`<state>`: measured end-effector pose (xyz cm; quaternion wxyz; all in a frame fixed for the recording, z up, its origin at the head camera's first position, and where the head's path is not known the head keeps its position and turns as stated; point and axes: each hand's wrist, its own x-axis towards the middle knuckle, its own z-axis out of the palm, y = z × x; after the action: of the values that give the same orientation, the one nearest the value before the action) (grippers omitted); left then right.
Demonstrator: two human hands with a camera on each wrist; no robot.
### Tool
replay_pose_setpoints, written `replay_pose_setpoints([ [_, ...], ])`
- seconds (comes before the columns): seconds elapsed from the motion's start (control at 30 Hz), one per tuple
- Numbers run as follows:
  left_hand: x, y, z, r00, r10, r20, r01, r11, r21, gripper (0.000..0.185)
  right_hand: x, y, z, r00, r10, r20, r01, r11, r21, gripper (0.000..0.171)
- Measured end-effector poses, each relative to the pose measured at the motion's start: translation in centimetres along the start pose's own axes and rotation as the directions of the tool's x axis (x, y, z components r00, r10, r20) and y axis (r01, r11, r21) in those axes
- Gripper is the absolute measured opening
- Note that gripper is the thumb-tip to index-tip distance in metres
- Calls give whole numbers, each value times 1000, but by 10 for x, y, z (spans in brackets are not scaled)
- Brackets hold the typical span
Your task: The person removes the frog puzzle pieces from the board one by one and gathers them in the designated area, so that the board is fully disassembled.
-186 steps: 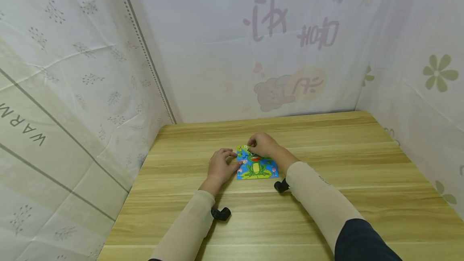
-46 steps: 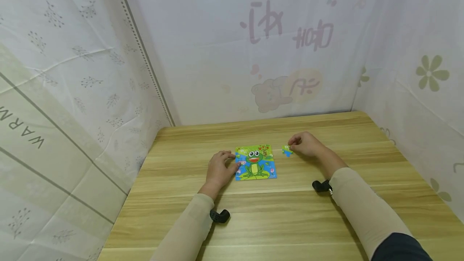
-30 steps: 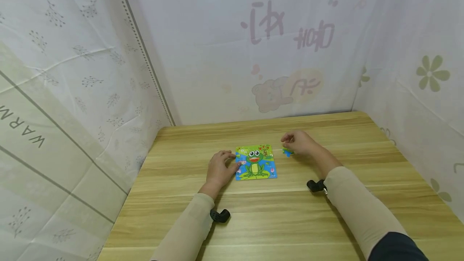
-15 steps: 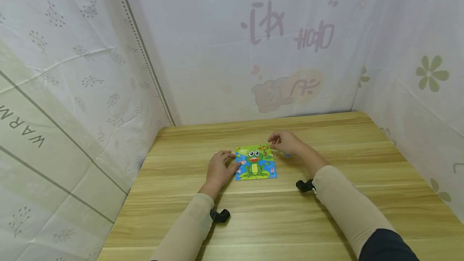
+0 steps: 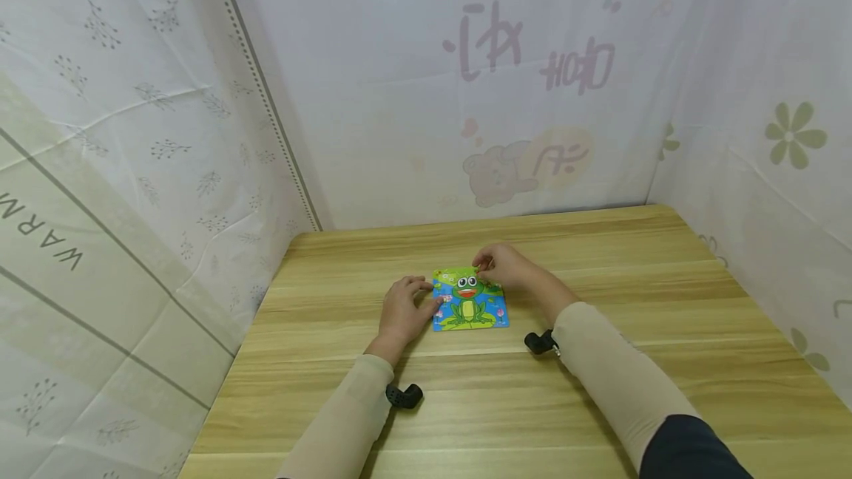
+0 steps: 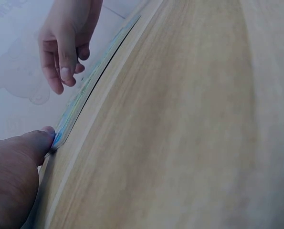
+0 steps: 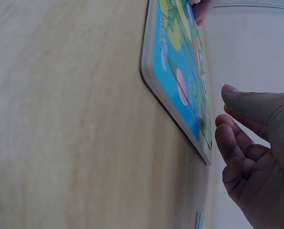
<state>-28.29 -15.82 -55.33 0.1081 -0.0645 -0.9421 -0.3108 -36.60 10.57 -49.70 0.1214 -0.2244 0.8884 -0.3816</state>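
A frog jigsaw puzzle [image 5: 470, 314] lies flat on the table, a square board with a green frog on blue and lime green. My left hand [image 5: 401, 310] rests at its left side, thumb on the edge and fingers beside the upper left. In the left wrist view, the left thumb [image 6: 39, 140] presses the board's near corner. My right hand [image 5: 507, 266] is over the puzzle's upper right part, covering the apple tree. Its bent fingers [image 7: 230, 138] hold nothing in the right wrist view. The sliver of a loose puzzle piece [image 7: 199, 220] shows beyond the board.
The wooden table [image 5: 413, 435] reaches back to a printed white curtain [image 5: 399, 131], with more curtain at both sides. A black wrist camera [image 5: 404, 395] juts from the left sleeve and another black camera [image 5: 539, 342] from the right.
The right hand took a puzzle piece off the upper left, set it down right of the board, let go and moved back left over the upper right corner. The left hand stayed put.
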Motion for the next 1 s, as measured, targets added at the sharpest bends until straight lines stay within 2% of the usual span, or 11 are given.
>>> replay_pose_setpoints([
  [0.53, -1, 0, 0, 1000, 2, -8, -2, 1000, 1, 36, 7, 5, 9, 998, 54, 32, -54, 998, -22, 24],
  [0.83, -1, 1, -1, 1000, -3, 5, 3, 1000, 3, 37, 7, -1, 10, 997, 45, 60, -43, 999, -27, 25],
  [1.0, -1, 1, -1, 1000, -4, 8, 4, 1000, 7, 36, 5, -6, 9, 995, 79, 69, -78, 997, -10, 26],
])
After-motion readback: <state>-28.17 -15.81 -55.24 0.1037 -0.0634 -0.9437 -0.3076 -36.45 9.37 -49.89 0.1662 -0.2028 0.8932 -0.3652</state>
